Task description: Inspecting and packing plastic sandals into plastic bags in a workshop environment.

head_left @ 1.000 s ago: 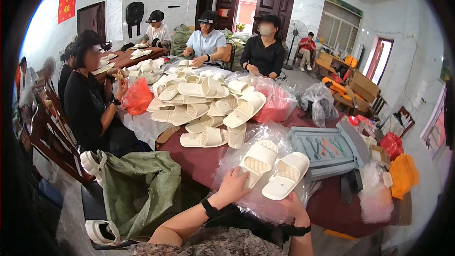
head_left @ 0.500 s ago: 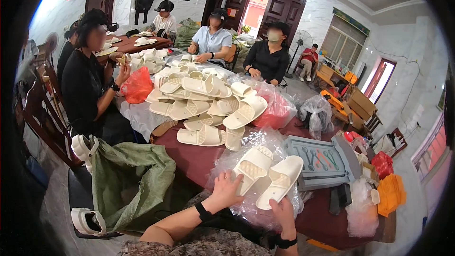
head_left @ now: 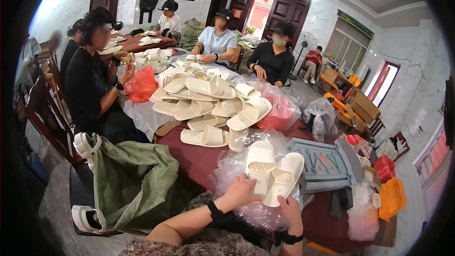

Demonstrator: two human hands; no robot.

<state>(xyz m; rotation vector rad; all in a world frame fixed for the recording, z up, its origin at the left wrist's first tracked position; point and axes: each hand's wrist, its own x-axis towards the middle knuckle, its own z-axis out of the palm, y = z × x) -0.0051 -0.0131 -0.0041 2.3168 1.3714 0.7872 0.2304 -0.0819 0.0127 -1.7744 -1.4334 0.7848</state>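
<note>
My left hand (head_left: pixel 241 193) closes around the heel end of a cream slide slipper (head_left: pixel 260 163). Its partner, another cream slipper (head_left: pixel 286 176), has its heel end pinched in my right hand (head_left: pixel 290 211). The two slippers lie side by side, soles down and toe ends away from me, their inner edges touching or overlapping. Crinkled clear plastic bags (head_left: pixel 232 168) spread beneath and around them. Just beyond is a big heap of similar cream slippers (head_left: pixel 194 109) on the dark red tablecloth (head_left: pixel 189 159).
A green woven sack (head_left: pixel 137 185) gapes at my left, with white shoes (head_left: pixel 89 220) at its edge. On the right sit a grey-blue tray (head_left: pixel 322 161), orange packets (head_left: pixel 392 196) and plastic bags (head_left: pixel 364 213). Several people sit around the table; red bags (head_left: pixel 141 84) flank the heap.
Both slippers have been drawn closer together and turned more upright, toes pointing away. My left hand has shifted right along with its slipper. The whole view has swung slightly.
</note>
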